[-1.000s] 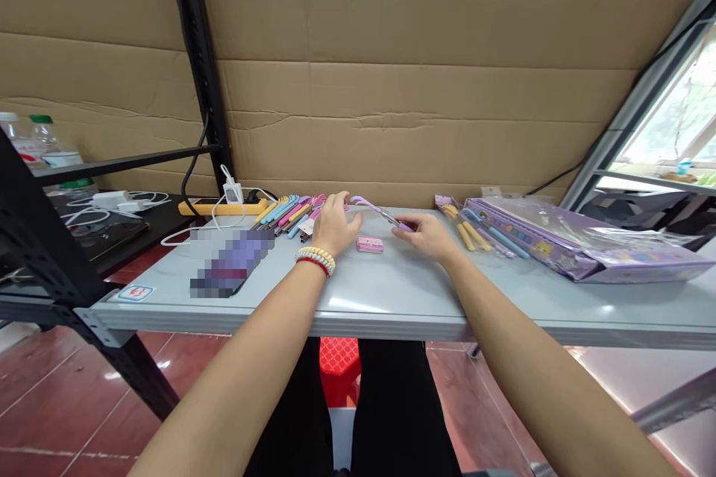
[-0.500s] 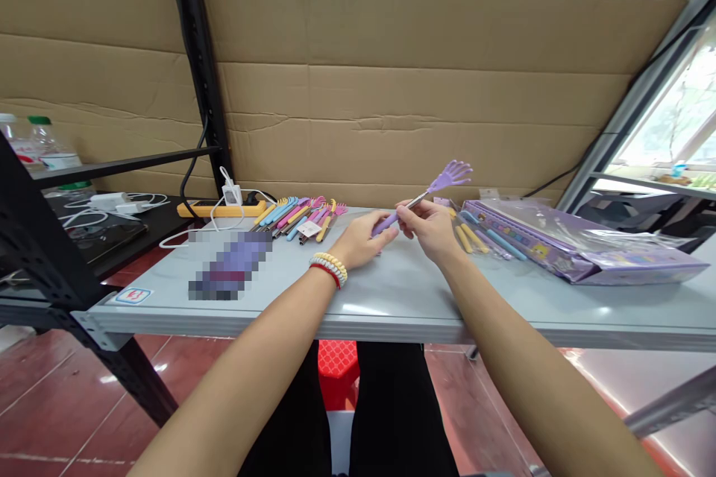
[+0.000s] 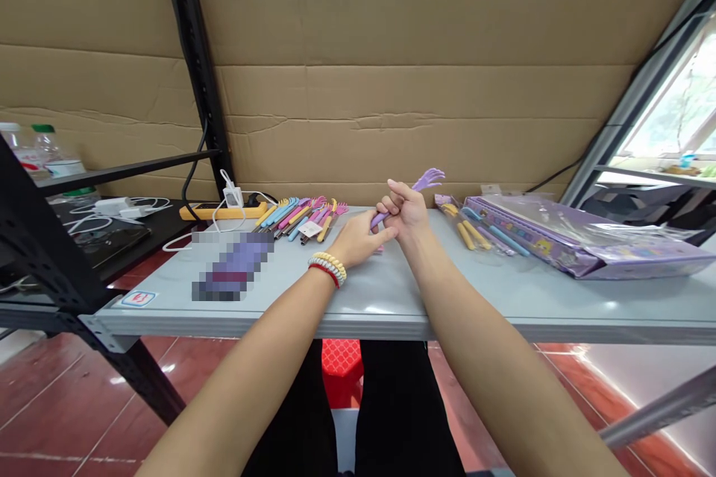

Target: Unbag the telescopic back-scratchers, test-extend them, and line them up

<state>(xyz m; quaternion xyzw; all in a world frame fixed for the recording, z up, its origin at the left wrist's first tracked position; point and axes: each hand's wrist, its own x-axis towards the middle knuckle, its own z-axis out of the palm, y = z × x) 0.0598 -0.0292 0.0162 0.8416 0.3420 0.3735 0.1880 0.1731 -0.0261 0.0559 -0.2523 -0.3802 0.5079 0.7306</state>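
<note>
A purple back scratcher [image 3: 429, 179] with a hand-shaped end slants up and away between my hands above the table. My left hand [image 3: 356, 238], with beaded bands at its wrist, is closed around its purple handle. Curled in front of the shaft, my right hand [image 3: 407, 212] has its fingers folded and turned toward me; it hides the shaft and the exact contact. The scratcher's claw end sticks out just beyond the right hand. To the left lies a row of colourful back scratchers [image 3: 299, 216], and a small white label [image 3: 309, 229] rests on them.
On the right lie bagged back scratchers [image 3: 475, 231] beside a purple box with clear plastic [image 3: 570, 238]. A blurred-out purple item [image 3: 232, 268] and a yellow power strip [image 3: 224, 212] with a white charger are at left. Cardboard [image 3: 391, 89] stands behind the grey table [image 3: 369, 305].
My right hand has rolled over, from pinching the shaft to curled fingers facing me. The scratcher's claw end now sits closer to my hands and a bit further left. My left hand has hardly moved.
</note>
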